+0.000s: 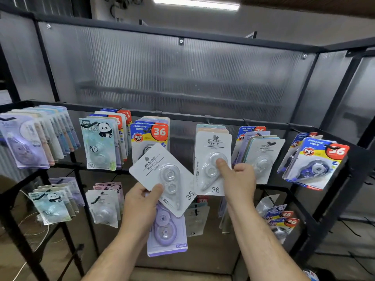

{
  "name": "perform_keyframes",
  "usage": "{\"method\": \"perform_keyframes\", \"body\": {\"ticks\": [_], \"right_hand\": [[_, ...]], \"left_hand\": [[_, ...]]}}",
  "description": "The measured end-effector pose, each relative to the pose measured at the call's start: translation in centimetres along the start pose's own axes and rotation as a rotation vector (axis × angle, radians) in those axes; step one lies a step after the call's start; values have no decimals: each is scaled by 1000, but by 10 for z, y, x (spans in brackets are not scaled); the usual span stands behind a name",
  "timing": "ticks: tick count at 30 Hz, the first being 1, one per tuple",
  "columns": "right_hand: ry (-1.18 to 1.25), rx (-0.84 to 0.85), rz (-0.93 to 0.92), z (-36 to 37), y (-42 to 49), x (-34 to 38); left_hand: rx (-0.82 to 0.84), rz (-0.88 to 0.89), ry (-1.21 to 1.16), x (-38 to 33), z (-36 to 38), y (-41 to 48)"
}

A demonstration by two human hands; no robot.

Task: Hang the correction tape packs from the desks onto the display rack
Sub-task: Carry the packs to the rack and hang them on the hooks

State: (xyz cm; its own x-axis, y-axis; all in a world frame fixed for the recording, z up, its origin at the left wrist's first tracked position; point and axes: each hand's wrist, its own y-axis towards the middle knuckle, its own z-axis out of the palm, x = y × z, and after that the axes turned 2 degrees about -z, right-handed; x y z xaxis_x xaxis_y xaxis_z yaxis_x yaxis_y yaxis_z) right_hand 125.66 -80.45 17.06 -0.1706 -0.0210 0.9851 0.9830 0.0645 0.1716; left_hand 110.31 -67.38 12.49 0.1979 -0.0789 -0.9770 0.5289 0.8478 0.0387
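Nearest the viewer, two bare forearms rise from the lower edge. The left hand (140,205) pinches two packs at once. Its thumb lies on the front of a white correction tape pack (162,175), which is tilted with its top toward the left, and its fingers are hidden behind. Under that pack, and partly covered by it, a purple correction tape pack (166,230) hangs upright from the same grip.

The right hand (237,179) grips a second white pack (212,163), marked 36. The thumb presses on the clear blister and the fingers curl at the card's right edge; contact at the back is hidden. This pack hangs upright from a dark hook (215,137) through its top hole, at the front of a stack of packs.

Both hands are raised before the display rack (324,201), a black metal frame with two levels of hooks. On the upper level, from left to right:
- a long row of purple and pastel packs (24,142)
- a panda-printed pack (99,142)
- a blue and yellow pack with a red "36" badge (150,134)
- the gripped white pack
- a further white pack (261,157)
- a blue pack (318,163) at the right corner

The lower level carries shorter stacks, among them another panda pack (50,205).

Behind the rack stands a ribbed translucent panel (162,67). Above it a ceiling strip light (194,3) is lit.
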Motion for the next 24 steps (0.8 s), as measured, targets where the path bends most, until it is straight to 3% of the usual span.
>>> {"method": "perform_keyframes", "body": {"ticks": [15, 17, 19, 24], "right_hand": [[-271, -35, -123, -7, 10, 0], [-412, -32, -189, -8, -2, -6], [-402, -12, -264, -8, -18, -12], [-120, 403, -159, -12, -48, -15]], "left_hand": [[47, -46, -24, 2, -8, 3], [86, -33, -24, 0, -4, 0], [116, -14, -4, -2, 2, -3], [143, 4, 65, -4, 19, -6]]}}
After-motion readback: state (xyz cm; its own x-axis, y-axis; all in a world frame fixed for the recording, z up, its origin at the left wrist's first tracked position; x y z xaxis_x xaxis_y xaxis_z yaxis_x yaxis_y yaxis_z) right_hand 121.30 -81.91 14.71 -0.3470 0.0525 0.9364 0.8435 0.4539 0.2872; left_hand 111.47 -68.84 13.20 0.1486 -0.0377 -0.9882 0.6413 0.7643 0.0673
